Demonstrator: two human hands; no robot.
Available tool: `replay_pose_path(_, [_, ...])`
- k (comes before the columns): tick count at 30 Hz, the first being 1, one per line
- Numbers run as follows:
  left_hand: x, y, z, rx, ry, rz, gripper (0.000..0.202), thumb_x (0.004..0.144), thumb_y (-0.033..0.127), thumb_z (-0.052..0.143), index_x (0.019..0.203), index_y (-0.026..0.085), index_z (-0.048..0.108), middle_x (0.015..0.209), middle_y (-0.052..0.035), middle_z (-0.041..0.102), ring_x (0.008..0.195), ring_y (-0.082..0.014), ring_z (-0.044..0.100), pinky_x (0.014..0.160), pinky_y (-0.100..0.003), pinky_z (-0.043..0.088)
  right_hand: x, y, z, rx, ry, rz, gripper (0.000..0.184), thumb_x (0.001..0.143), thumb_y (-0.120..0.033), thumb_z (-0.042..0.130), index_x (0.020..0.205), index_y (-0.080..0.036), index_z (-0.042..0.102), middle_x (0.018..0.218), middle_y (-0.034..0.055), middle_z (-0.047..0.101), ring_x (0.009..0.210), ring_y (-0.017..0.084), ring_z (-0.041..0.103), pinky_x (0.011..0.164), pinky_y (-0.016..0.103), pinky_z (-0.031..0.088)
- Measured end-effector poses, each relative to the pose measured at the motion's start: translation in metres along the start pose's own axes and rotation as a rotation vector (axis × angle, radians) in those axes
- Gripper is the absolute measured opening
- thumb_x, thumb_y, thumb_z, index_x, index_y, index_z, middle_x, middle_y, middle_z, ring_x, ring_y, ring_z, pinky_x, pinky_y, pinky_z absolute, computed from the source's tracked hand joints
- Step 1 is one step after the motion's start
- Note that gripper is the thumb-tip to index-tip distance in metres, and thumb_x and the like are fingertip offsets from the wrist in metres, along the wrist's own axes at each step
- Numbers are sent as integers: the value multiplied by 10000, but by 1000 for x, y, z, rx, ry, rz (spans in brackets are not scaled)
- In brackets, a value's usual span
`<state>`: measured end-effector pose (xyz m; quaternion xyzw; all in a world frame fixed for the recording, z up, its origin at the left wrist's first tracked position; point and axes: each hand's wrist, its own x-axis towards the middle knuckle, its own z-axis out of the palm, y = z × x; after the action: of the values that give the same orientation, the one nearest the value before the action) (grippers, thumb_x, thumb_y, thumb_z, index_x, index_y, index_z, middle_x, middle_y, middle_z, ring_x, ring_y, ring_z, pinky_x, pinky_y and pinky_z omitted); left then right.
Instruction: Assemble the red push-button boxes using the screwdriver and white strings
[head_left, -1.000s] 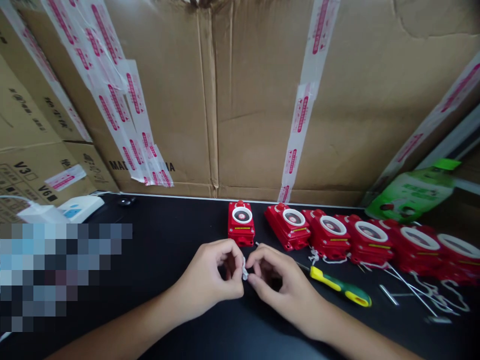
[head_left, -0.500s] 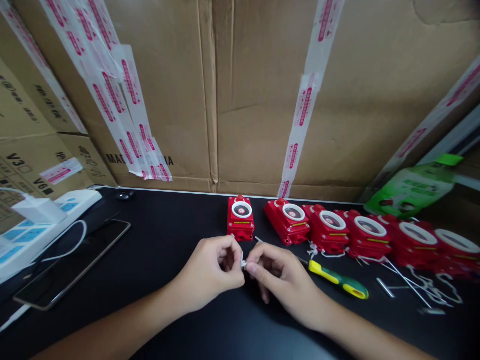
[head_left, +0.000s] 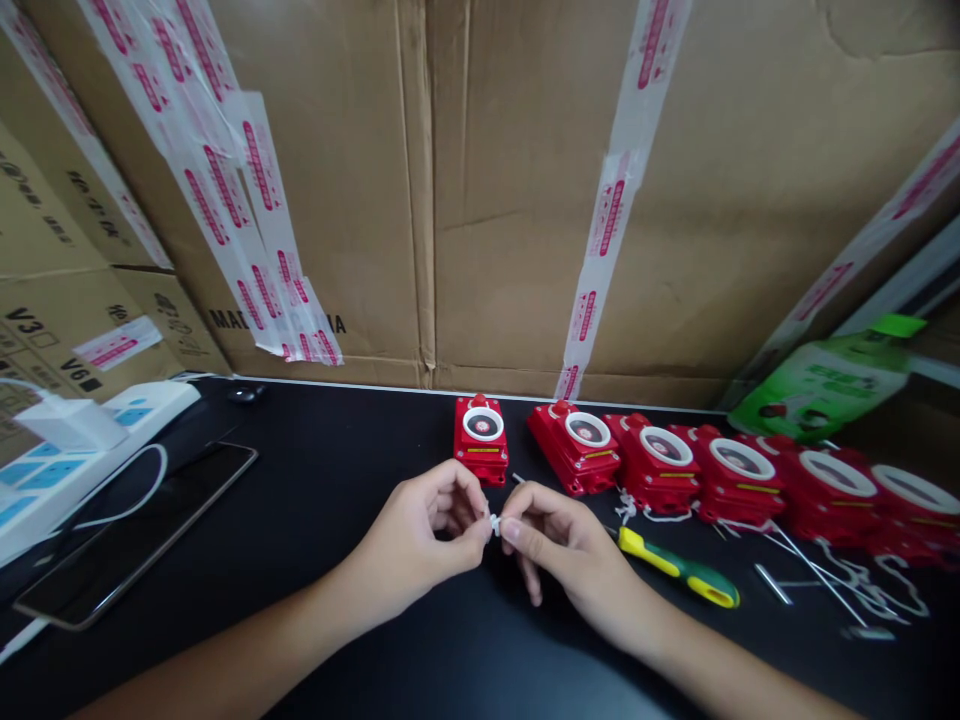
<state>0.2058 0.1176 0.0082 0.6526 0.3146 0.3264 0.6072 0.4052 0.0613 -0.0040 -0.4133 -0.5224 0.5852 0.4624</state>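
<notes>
Between my two hands is a short piece of white string (head_left: 495,524), bunched like a small knot. My left hand (head_left: 431,530) pinches it from the left with thumb and forefinger. On the other side my right hand (head_left: 559,540) holds it between thumb and fingertip. Just beyond them stands a red alarm box (head_left: 481,440) with a round white-rimmed front. A green and yellow screwdriver (head_left: 679,568) lies right of my right hand, its shaft partly hidden by that hand.
Several more red boxes (head_left: 660,465) line the right, some with white strings. Metal T-handled rods (head_left: 821,575) lie before them. A green bottle (head_left: 829,380) leans at the back right. At left are a phone (head_left: 139,535) and a power strip (head_left: 142,405). Cardboard (head_left: 510,250) walls the back.
Both hands stay pinched at the white string, which now shows a little more between the fingertips. The fingers have shifted slightly to the right; the boxes and tools lie as before.
</notes>
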Motion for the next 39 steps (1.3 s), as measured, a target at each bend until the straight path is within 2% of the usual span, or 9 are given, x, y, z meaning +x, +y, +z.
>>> replay_pose_path(7, [2,-1,1,65,8,-11,202,731,177,743,841,172,574,792,10,631,681,-118,587,674,-260,503,0,2,2,-29,-3,28,433,923,-574,764,918,-153,664,775,-24,627,453,44,536,454,182,445])
replay_pose_path(14, [-4,-7,7,172,17,-16,208,705,111,662,834,204,528,709,65,530,606,-92,444,547,-230,361,-2,5,8,-89,-21,36,412,953,-565,730,897,-172,619,684,-58,543,467,48,483,469,184,421])
replay_pose_path(24, [-11,4,9,398,17,39,219,726,100,633,854,224,506,684,92,494,585,-89,412,530,-221,333,-4,9,11,-101,-29,50,392,958,-552,728,902,-181,615,730,-40,565,525,69,493,485,195,435])
replay_pose_path(28, [-7,6,4,419,27,29,226,701,66,602,832,222,502,668,97,467,584,-88,401,536,-218,320,-4,5,8,-94,-5,33,421,960,-586,710,913,-182,603,665,-74,511,462,50,447,471,192,399])
replay_pose_path(33, [-3,8,-3,415,-4,38,205,681,43,592,808,204,577,691,77,498,618,-99,442,572,-224,350,0,0,4,-66,8,53,480,905,-636,747,906,-176,613,739,-44,588,438,45,479,445,196,378])
replay_pose_path(39, [-4,10,-4,441,-37,73,164,739,62,615,821,191,675,742,47,563,641,-109,488,595,-230,392,2,2,2,-17,-26,71,488,894,-637,756,872,-175,600,719,-54,563,435,46,486,430,188,389])
